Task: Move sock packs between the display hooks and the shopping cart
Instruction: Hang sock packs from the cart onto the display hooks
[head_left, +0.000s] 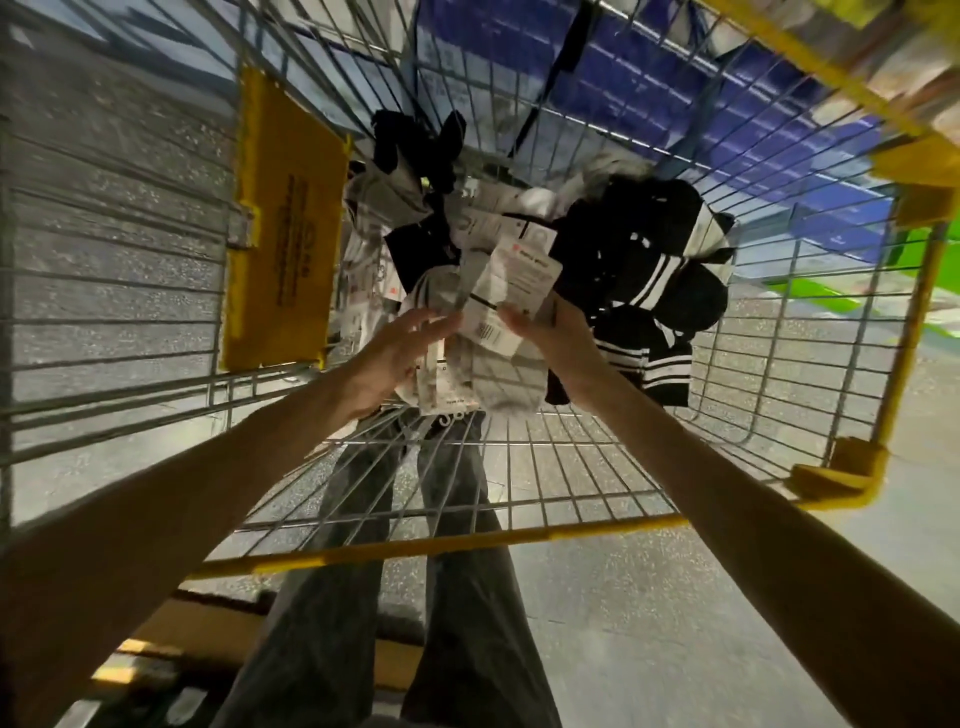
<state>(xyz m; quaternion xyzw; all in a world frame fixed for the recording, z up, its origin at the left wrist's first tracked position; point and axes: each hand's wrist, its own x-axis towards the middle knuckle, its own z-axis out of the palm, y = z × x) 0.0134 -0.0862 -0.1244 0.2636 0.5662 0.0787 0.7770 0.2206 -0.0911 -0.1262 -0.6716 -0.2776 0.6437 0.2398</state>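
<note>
Here, arms extended into cart: left hand fingers apart, right hand pinching sock pack.

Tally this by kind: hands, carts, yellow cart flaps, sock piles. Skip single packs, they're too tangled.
Hands: 2, left hand, right hand gripping a white sock pack
Shopping cart: 1
Yellow flap: 1
Sock pile: 1
Total: 5

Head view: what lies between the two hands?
A white sock pack with a barcoded label fills the gap between the left hand and the right hand, in the head view.
</note>
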